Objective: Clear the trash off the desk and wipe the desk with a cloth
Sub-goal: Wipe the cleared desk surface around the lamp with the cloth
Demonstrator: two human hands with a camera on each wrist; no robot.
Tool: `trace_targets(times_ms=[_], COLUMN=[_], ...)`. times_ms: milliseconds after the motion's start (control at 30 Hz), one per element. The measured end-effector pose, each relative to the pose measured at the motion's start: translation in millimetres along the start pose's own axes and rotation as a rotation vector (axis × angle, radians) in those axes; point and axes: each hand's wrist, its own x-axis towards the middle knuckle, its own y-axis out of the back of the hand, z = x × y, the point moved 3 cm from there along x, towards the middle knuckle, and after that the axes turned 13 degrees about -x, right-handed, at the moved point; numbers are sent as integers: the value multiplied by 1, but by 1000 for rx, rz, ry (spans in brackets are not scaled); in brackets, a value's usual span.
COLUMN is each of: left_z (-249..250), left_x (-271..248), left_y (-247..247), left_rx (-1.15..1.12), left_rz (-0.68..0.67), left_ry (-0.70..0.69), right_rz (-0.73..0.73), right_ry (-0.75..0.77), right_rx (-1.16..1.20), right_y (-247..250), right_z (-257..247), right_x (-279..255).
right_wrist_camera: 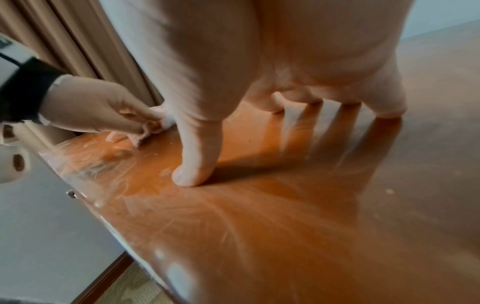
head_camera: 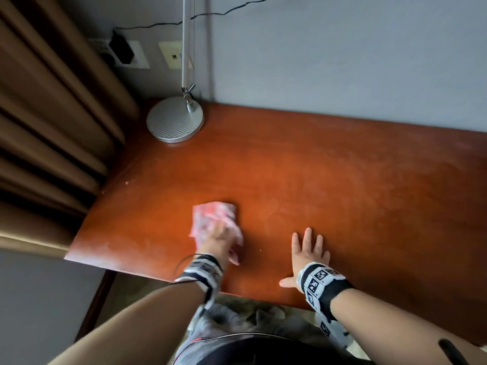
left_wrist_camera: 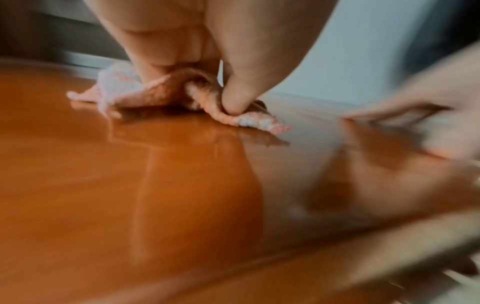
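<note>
Your left hand [head_camera: 220,239] is pressing down on the pink cloth [head_camera: 210,216], with the thumb curling into a fold of the fabric and pinching it against the wood; the left wrist view shows that thumb [left_wrist_camera: 239,96] digging into the bunched edge of the cloth [left_wrist_camera: 155,92]. The fingers are lying over the top of the cloth, and their exact bend is blurred. The cloth is lying crumpled on the desk [head_camera: 329,175], near the front edge and toward the left end, partly under your palm and partly sticking out beyond your fingers.

Your right hand [head_camera: 307,255] is resting flat on the desk just beside the left one, fingers straight and spread, thumb splayed out to the side, holding nothing. In the right wrist view the fingertips [right_wrist_camera: 193,176] are touching the wood, and pale streaks are showing on the glossy surface [right_wrist_camera: 233,226] between the two hands.

Both wrists are wearing dark bands with black-and-white markers. At the far left corner of the desk a silver lamp base [head_camera: 175,119] is standing against the grey wall [head_camera: 342,54], with a brown curtain [head_camera: 52,114] hanging beside the desk's left end.
</note>
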Motion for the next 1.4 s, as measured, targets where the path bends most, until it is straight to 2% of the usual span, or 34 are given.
trace_targets(times_ms=[67, 100, 133, 167, 233, 300, 367, 400, 467, 533, 600, 667, 700, 767, 800, 867, 933, 967, 1033, 1100, 1133, 1200, 1267, 1400], left_z=[58, 73, 69, 55, 7, -40, -73, -79, -70, -43, -15, -3, -10, -49, -76, -138, -202, -231, -269, -293, -292, -287, -306, -334], left_x=[-5, -10, -17, -24, -35, -46, -38, -32, -14, 2, 6, -3, -9, -21, -28, -45, -66, -75, -89, -90, -89, -96, -97, -78], left_y=[-33, -48, -59, -65, -63, -44, -17, -10, -4, -1, -18, -44, -48, -49, -42, -14, 13, 24, 40, 31, 24, 24, 30, 96], left_rx=[123, 214, 293, 373, 443, 496, 485, 431, 313, 169, 188, 208, 199, 198, 197, 197, 130, 97, 63, -29, 10, 140, 227, 85], left_rz=[-134, -239, -346, -339, -211, -205, -166, -224, -128, 7, -54, -130, -112, -82, -69, 18, 56, 101, 156, 82, 105, 24, -3, 34], left_ry=[-266, -373, -416, -497, -697, -633, -401, -295, -324, -188, -73, -110, -143, -175, -144, -8, 195, 241, 223, 219, 172, 108, 78, 169], right_rz=[15, 20, 27, 36, 48, 61, 67, 58, 37, 45, 105, 159, 172, 175, 173, 168, 152, 146, 139, 142, 145, 139, 122, 73], right_ry=[-2, 4, 13, 26, 50, 59, 55, 47, 24, 28, 84, 129, 145, 174, 188, 208, 219, 221, 218, 202, 196, 189, 158, 72], right_rx=[2, 9, 11, 8, 2, -6, -7, -5, -9, -12, 1, 17, 17, -4, -15, -28, -48, -62, -87, -105, -107, -103, -97, -44], right_y=[-1, -2, -2, -3, -5, -7, -7, -5, -1, 6, 14, 24, 30, 42, 48, 60, 69, 73, 79, 85, 88, 93, 101, 116], right_z=[0, 1, 3, 5, 9, 11, 10, 8, 3, -7, -22, -40, -49, -68, -77, -97, -117, -131, -159, -186, -199, -221, -239, -257], right_x=[1, 1, 1, 1, 0, -1, -2, -3, -4, -4, -3, -5, -5, -6, -7, -7, -7, -7, -6, -3, -1, 2, 4, 6])
